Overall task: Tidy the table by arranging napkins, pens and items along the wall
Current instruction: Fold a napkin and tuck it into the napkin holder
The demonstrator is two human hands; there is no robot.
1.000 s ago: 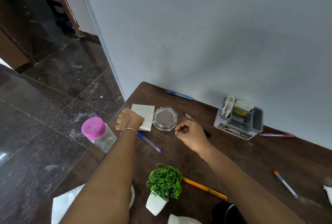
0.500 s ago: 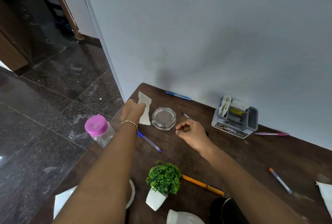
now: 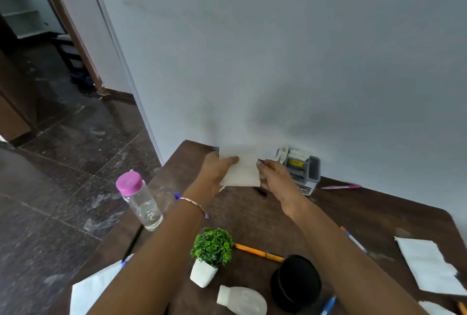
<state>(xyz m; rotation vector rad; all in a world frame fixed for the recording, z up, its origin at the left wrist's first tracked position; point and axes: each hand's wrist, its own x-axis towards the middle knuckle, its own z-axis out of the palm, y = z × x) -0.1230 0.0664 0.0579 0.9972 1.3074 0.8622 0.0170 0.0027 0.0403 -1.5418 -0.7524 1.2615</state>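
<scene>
A white napkin (image 3: 242,167) is lifted above the far part of the dark wooden table (image 3: 252,216), held flat between both hands. My left hand (image 3: 217,172) grips its left edge with the thumb on top. My right hand (image 3: 274,175) pinches its right edge. The napkin hides the glass ashtray and most of the blue pen by the wall. A black pen (image 3: 260,191) shows just below the napkin. More napkins lie at the right edge (image 3: 427,265) and near left corner (image 3: 93,289). A pink pen (image 3: 341,186) lies by the wall.
A grey organiser (image 3: 303,170) stands against the wall. A bottle with a pink cap (image 3: 139,203) stands at the left edge. Close to me are a small potted plant (image 3: 211,255), an orange pen (image 3: 257,252), a black round lid (image 3: 295,283), a white bottle (image 3: 241,299) and an orange-tipped pen (image 3: 353,239).
My left hand has picked the napkin up from the table and raised it. My right hand has moved in and taken hold of its right edge. The camera has shifted back.
</scene>
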